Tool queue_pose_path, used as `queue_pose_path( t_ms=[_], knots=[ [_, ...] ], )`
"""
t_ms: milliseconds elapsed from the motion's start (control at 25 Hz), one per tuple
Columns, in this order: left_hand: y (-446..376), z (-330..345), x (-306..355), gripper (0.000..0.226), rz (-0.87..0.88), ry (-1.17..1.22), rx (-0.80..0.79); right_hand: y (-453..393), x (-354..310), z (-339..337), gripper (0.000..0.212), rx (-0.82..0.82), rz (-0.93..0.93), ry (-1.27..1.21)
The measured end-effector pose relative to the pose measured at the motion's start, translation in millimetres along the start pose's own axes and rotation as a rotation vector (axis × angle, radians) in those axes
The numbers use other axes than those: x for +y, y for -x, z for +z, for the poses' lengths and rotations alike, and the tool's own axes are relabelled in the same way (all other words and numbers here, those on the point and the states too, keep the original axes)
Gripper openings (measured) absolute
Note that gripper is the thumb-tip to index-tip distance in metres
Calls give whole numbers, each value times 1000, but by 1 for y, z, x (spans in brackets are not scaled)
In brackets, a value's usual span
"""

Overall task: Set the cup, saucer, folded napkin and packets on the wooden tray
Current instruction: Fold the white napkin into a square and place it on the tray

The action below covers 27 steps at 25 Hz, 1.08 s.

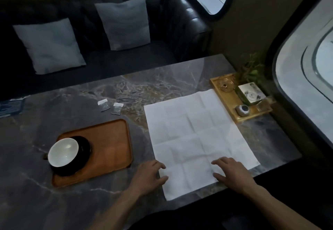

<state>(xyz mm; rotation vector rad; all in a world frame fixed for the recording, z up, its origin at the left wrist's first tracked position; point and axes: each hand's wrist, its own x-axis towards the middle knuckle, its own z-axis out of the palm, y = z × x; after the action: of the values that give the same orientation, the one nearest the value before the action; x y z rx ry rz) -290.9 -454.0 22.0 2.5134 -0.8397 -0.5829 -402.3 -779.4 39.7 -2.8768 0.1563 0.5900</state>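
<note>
My left hand (150,174) and right hand (232,173) both rest flat, fingers spread and gripping nothing, on the near edge of a white napkin (198,139). The napkin lies fully unfolded on the marble table (90,89), creased into a grid, its long axis running away from my hands and angled slightly to the right. Left of my left hand sits the wooden tray (111,139), its long side slanting toward the far right. On the tray's near left end a white cup (63,152) stands upright on a dark saucer (84,147); the cup hides most of the saucer, and its handle is hard to make out. Beyond the tray, well ahead of my left hand, two small packets (110,105) lie side by side on the table, their print unreadable.
</note>
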Motion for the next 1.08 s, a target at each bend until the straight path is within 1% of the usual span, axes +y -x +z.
queue_pose_path(
  t_ms=[80,320,440,520,640,720,840,960,1080],
  knots=[
    [-1,3,3,45,6,-9,-13,1,5,1,47,2,15,-1],
    [6,15,9,46,-55,-27,2,-1,33,6,52,-9,-17,33],
    [5,32,25,50,-122,0,52,-9,65,3,60,-7,-97,51],
    [8,49,36,53,-189,40,99,-15,89,1,66,-37,-148,80],
    [9,76,56,64,-265,-3,128,-21,127,-1,73,-66,-174,110],
    [12,91,70,75,-299,-76,115,-22,145,-2,78,-81,-200,128],
    [19,103,82,90,-391,-151,49,-19,161,4,83,-128,-270,162],
    [27,108,87,96,-433,-239,-48,-13,169,15,82,-161,-296,153],
    [34,109,92,97,-431,-260,-55,-10,172,20,80,-146,-308,135]
  ],
)
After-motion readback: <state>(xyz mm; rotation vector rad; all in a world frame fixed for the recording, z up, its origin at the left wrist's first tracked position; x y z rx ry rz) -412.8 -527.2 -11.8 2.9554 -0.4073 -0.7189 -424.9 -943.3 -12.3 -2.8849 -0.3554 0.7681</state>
